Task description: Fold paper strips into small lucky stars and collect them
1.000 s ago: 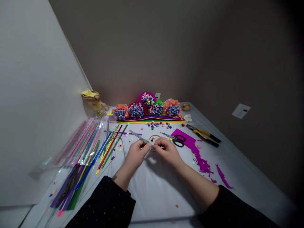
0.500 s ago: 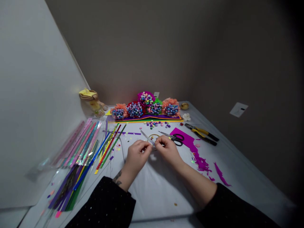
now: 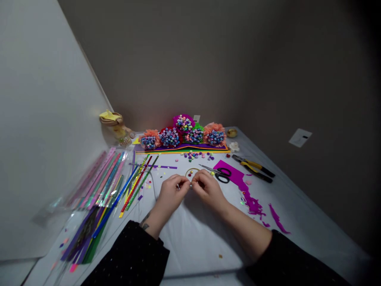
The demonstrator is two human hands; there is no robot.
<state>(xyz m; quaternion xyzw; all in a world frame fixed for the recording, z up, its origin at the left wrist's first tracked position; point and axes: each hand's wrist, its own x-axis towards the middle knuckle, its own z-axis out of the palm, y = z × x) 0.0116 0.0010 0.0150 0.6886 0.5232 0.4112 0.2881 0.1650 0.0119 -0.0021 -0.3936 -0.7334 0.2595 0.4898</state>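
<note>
My left hand (image 3: pixel 173 190) and my right hand (image 3: pixel 208 188) meet over the middle of the white table, thumbs and forefingers pinched almost tip to tip. Between them is a pale paper strip, now nearly all hidden by the fingers. Just behind the fingertips lies a round, gold-rimmed dish (image 3: pixel 187 171) with a few tiny coloured pieces in it. Beside my right hand, black-handled scissors (image 3: pixel 222 174) rest partly on a magenta sheet (image 3: pixel 233 173). Small folded stars (image 3: pixel 196 156) are scattered farther back.
Star-filled paper flowers (image 3: pixel 169 137) stand along the back on coloured sheets (image 3: pixel 181 149). Glittery strips (image 3: pixel 138 186) and a clear packet of strips (image 3: pixel 98 178) lie left. Yellow-black pliers (image 3: pixel 253 167) and magenta scraps (image 3: pixel 253 204) lie right.
The pale strip that stuck up beyond my left fingers no longer shows. My two hands have drawn slightly closer together, and my right fingers have curled in.
</note>
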